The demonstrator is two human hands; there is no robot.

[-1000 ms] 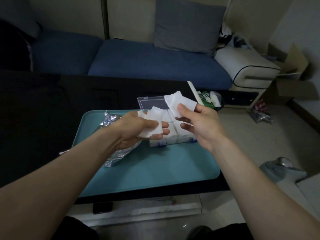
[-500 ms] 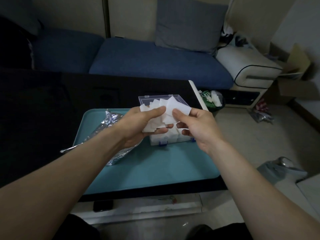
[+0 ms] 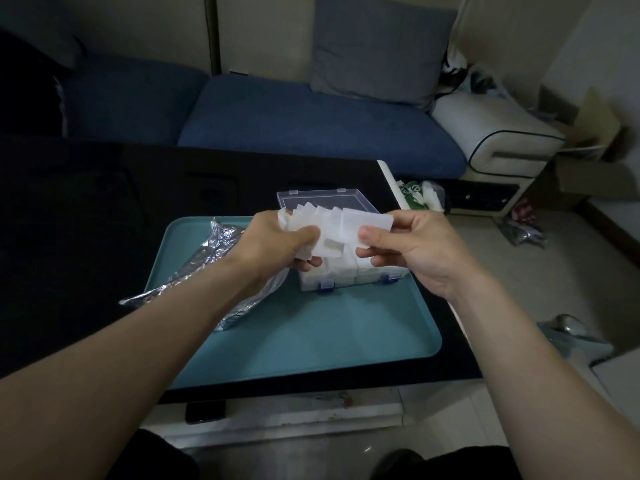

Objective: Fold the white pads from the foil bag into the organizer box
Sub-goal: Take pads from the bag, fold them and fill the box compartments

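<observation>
Gripping a fanned stack of white pads [image 3: 332,230] — left hand [image 3: 273,244] curled round one end, right hand [image 3: 412,244] pinching the top pad's edge, both just above the organizer box [image 3: 346,275]. Nearer than the box, bare teal tray [image 3: 332,337]; left of it, the foil bag [image 3: 221,268]. Likely risk: loose pads slipping out — fan held unevenly.

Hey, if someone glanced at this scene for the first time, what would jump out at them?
First, the fan of white pads held up in the middle, the left hand gripping the bunch and the right hand pinching the nearest pad. Just beneath them sits the clear organizer box, lid open, on a teal tray. The crumpled foil bag lies at the tray's left side, under the left forearm.
</observation>
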